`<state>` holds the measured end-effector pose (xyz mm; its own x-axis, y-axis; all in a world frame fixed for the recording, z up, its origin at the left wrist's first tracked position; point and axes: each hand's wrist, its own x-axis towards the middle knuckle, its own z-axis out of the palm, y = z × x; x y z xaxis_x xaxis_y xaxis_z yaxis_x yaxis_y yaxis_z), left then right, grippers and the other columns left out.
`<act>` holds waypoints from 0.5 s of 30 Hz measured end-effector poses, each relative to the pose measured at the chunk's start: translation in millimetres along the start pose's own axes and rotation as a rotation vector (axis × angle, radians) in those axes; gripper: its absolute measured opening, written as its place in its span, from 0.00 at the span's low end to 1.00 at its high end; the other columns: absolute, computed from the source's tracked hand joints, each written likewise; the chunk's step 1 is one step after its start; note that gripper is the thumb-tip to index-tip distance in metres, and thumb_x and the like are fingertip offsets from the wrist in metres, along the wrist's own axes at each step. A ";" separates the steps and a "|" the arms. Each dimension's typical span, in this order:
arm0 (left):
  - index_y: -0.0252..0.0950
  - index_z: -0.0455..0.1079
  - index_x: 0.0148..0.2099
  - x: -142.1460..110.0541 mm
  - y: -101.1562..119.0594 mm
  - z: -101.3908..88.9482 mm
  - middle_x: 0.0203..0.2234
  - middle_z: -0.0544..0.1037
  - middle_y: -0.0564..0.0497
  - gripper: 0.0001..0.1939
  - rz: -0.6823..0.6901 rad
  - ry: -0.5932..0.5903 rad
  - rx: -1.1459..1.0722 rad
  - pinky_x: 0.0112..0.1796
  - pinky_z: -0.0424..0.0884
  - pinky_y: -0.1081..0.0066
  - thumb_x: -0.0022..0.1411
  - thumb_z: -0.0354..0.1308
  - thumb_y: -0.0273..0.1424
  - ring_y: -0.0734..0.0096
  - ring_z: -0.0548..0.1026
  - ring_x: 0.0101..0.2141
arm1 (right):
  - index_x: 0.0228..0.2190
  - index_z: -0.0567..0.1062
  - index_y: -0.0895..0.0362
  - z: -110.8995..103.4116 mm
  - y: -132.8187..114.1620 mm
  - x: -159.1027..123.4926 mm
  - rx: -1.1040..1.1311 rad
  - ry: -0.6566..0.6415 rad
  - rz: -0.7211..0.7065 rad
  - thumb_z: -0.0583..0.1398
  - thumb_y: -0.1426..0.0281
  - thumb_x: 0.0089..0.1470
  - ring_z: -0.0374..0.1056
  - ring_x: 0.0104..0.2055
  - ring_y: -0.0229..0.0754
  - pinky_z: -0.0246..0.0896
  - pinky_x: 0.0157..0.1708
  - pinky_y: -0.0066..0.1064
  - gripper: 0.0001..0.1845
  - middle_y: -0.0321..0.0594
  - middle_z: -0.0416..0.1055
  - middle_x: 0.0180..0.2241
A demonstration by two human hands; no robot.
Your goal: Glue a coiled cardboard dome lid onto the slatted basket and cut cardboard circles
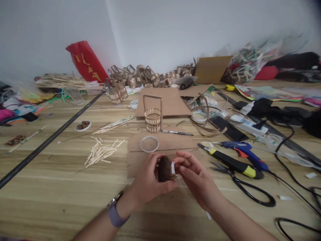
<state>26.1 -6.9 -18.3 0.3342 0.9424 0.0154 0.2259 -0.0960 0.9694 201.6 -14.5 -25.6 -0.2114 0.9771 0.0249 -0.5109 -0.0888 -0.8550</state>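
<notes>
My left hand [152,177] is wrapped round a dark brown, rough-surfaced rounded piece [164,169], whose exact kind I cannot make out. At its right side, the fingers of my right hand [194,174] pinch a small white strip [173,167], close against the brown piece. Just beyond my hands a clear ring [149,144] lies on a cardboard sheet [135,160]. Behind the ring stands a small basket of light wooden slats [152,120] with a tall square handle. A pen-like tool [177,132] rests beside the basket.
To the right lie scissors [240,184], a black-and-yellow utility knife [233,162] and a blue glue gun [244,152] with its cable. Short sticks [101,152] and a small dish of brown balls [83,126] are on the left. Many small baskets [150,75] pile up behind.
</notes>
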 end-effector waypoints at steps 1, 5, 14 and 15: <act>0.37 0.62 0.53 0.1 0.0 0.0 0.48 0.72 0.41 0.35 -0.003 -0.006 -0.018 0.49 0.70 0.54 0.45 0.70 0.40 0.53 0.73 0.48 | 0.43 0.75 0.46 -1.4 0.6 -0.6 -0.046 -0.004 -0.020 0.68 0.63 0.52 0.71 0.39 0.39 0.64 0.42 0.32 0.15 0.35 0.78 0.38; 0.37 0.62 0.52 0.1 0.8 0.1 0.47 0.72 0.42 0.33 -0.006 -0.053 -0.106 0.47 0.71 0.57 0.46 0.70 0.39 0.55 0.73 0.47 | 0.46 0.72 0.45 -7.8 -0.1 -4.3 -0.451 -0.014 -0.271 0.62 0.68 0.59 0.72 0.42 0.42 0.66 0.42 0.35 0.13 0.37 0.78 0.40; 0.38 0.63 0.52 -0.8 -4.8 -1.6 0.44 0.72 0.45 0.35 -0.057 -0.176 -0.283 0.48 0.69 0.59 0.43 0.72 0.39 0.58 0.73 0.45 | 0.52 0.68 0.45 -13.1 -6.1 -3.3 -1.128 -0.034 -0.838 0.56 0.83 0.55 0.72 0.40 0.46 0.69 0.39 0.38 0.27 0.40 0.76 0.38; 0.38 0.64 0.52 -1.5 -4.6 -2.0 0.44 0.71 0.45 0.36 -0.046 -0.174 -0.285 0.48 0.69 0.59 0.42 0.72 0.39 0.58 0.72 0.46 | 0.52 0.68 0.46 -14.8 -5.7 -1.8 -1.159 -0.028 -0.844 0.56 0.82 0.55 0.72 0.41 0.47 0.69 0.40 0.39 0.27 0.41 0.76 0.40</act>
<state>22.7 -7.2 -22.3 0.4867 0.8722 -0.0478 -0.0124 0.0616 0.9980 217.2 -12.9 -28.4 -0.2153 0.6519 0.7271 0.4628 0.7238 -0.5119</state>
